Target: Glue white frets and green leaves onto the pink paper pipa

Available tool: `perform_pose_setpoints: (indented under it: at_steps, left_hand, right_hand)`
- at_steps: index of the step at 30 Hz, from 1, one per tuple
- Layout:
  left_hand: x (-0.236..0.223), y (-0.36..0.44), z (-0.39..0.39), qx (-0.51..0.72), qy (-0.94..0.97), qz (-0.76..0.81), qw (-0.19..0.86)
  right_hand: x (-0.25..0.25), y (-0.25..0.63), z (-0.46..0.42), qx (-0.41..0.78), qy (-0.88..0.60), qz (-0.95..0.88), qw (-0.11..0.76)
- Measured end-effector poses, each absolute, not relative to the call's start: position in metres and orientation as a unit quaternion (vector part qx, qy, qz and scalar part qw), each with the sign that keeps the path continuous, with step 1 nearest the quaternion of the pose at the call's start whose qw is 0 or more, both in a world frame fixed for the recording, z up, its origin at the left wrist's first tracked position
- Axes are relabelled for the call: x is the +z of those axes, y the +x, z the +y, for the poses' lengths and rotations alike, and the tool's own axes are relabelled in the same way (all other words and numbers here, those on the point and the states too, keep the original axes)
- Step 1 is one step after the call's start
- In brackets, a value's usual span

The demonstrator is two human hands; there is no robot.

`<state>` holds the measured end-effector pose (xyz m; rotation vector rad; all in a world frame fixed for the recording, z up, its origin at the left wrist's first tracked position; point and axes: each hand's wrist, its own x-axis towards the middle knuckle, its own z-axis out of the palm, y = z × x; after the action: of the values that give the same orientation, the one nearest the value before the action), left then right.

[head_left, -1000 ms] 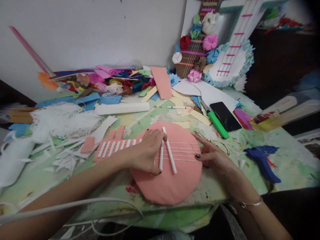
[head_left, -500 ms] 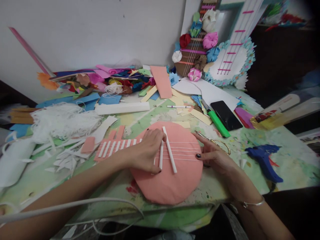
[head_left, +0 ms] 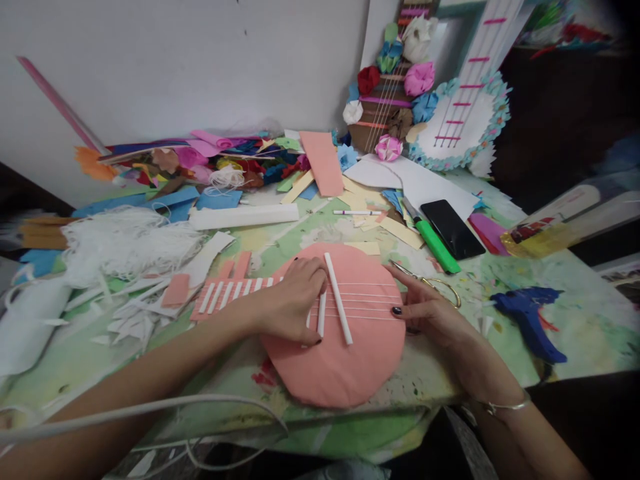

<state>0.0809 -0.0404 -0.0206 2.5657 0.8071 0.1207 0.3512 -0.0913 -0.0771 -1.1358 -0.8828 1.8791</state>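
A flat pink paper guitar lies on the table, with thin white strings along it and short white strips across its neck. My left hand spans a white paper strip on the guitar's body, thumb at its near end and curled fingers toward its far end. Just right of it, a loose white paper stick lies slanted over the strings. My right hand grips the guitar's right edge, thumb on top; its other fingers are partly hidden. Scissors lie right beside that hand.
A blue glue gun lies at right. Behind are a phone, a green cutter and a bottle. White string and paper scraps cover the left. Two decorated paper guitars lean at the back; a white cable crosses the front.
The fingers of my left hand have drawn back slightly from the slanted stick's far end. My right hand stays on the guitar's edge, and the guitar has hardly moved.
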Motion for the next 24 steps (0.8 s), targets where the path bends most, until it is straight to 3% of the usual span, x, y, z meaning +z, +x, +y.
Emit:
perform_pose_setpoints:
  at_steps: [24]
  left_hand:
    - [-0.0245, 0.0757, -0.0366, 0.048, 0.930, 0.280, 0.232]
  right_hand:
    - [-0.0769, 0.3512, -0.0904, 0.737, -0.440, -0.351, 0.375]
